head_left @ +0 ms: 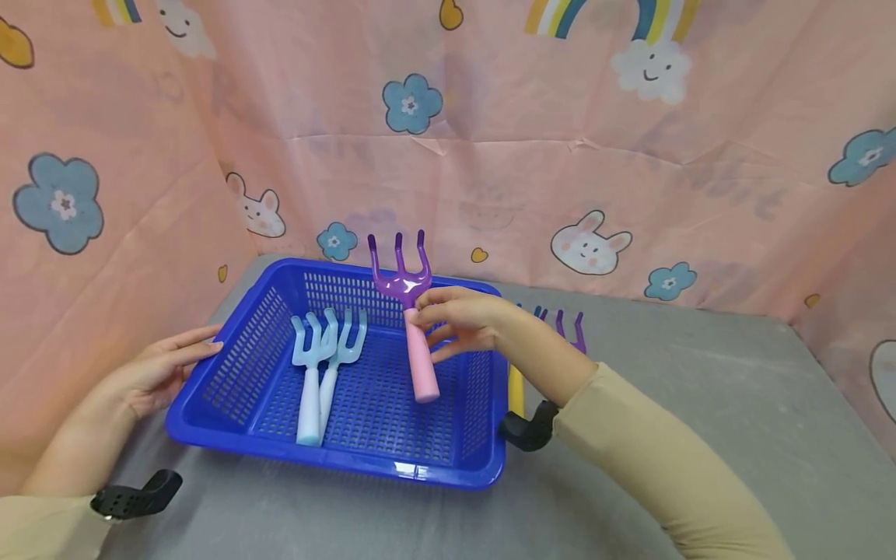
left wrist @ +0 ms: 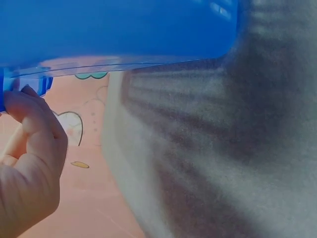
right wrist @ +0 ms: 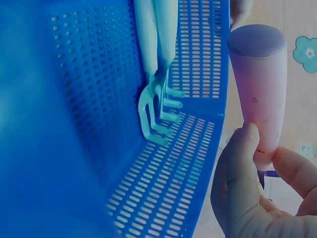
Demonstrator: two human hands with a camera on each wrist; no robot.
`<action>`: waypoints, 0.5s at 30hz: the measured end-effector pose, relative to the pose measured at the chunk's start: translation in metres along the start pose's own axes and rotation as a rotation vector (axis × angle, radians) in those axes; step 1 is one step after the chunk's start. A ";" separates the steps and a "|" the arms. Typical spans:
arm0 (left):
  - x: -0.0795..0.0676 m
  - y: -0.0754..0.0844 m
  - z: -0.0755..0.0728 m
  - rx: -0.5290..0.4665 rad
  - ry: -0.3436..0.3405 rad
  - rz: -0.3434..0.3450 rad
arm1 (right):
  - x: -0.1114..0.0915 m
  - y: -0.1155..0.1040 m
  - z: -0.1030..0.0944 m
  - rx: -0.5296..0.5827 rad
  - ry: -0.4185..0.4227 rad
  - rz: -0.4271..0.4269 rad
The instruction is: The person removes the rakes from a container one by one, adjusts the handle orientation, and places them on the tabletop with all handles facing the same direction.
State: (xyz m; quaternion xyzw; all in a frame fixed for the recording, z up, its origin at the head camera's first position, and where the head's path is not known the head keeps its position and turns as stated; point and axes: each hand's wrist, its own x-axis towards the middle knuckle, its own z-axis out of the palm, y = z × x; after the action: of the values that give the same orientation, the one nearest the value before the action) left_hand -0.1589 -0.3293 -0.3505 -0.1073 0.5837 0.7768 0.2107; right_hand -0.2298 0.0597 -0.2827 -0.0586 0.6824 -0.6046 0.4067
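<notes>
The right hand pinches a toy fork with glossy purple tines and a pink handle — raised over a blue perforated plastic basket. Two pale-blue forks lie inside. The left hand touches the basket's left rim — whether its fingers grip cannot be told.

That fork flashed purple tines over a pink handle! The basket blazed deep blue; pale-blue forks gleamed toward its left edge, a yellow handle beyond its right! Blue flowers, white rabbits and rainbows dotted the peach backdrop!
</notes>
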 end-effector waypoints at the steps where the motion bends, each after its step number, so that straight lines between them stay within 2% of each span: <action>1: 0.000 0.001 0.000 -0.003 -0.003 0.002 | -0.001 0.000 -0.001 0.000 -0.001 -0.002; 15: 0.000 0.004 0.003 0.018 -0.004 0.022 | -0.017 0.003 -0.021 -0.008 0.048 -0.008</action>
State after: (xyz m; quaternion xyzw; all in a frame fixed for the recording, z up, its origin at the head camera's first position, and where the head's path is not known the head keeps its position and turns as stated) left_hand -0.1602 -0.3274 -0.3460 -0.0977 0.5913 0.7740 0.2044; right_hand -0.2302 0.0868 -0.2780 -0.0484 0.6939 -0.6048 0.3877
